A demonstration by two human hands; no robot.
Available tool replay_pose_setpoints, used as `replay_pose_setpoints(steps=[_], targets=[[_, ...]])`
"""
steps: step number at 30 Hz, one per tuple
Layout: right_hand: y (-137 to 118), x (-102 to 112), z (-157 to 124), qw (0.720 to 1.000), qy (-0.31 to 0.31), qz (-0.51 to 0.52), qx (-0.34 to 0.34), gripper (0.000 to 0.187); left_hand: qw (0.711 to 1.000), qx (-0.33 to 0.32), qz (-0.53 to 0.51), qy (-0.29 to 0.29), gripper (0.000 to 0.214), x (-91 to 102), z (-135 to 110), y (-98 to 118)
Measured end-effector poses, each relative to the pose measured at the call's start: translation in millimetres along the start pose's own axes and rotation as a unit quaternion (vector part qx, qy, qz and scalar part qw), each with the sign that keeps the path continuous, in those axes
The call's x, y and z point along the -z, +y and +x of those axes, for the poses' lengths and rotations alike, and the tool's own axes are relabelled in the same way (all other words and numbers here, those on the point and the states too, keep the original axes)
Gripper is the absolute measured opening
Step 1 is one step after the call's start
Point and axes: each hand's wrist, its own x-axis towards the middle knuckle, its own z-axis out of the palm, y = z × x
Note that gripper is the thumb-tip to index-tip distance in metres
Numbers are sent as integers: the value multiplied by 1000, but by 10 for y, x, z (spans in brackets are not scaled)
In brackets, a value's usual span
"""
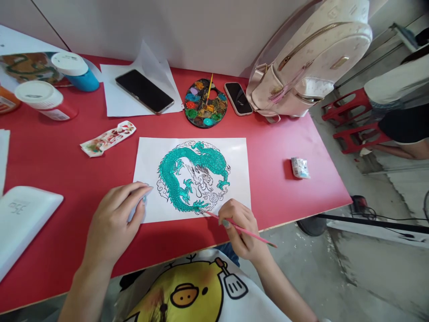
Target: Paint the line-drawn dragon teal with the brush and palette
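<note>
A white sheet [150, 156] with a dragon drawing [192, 176], mostly painted teal, lies on the red table [50, 147]. My right hand [239, 230] pinches a thin pink paintbrush [241, 229]; its tip touches the dragon's lower edge near the sheet's front. My left hand [115, 219] rests on the sheet's front left corner, fingers stretched out flat and holding nothing.
A paint palette [205, 105] with a second brush sits behind the sheet, between two phones [144, 91] [238, 98]. A cream backpack [310, 62] stands at back right. Paint jars [43, 99] and a stained tissue [109, 138] lie left. A small packet [300, 167] lies right. Another person sits on red stools [355, 120].
</note>
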Motion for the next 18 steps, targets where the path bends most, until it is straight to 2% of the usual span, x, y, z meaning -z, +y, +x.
replay_pose_setpoints(steps=[6, 18], targets=[[-13, -2, -2, 1000, 10, 8, -9, 23, 1000, -6, 10, 10, 30, 12, 14, 19], [-14, 2, 9, 1000, 6, 18, -4, 20, 999, 37, -7, -12, 32, 12, 2, 13]])
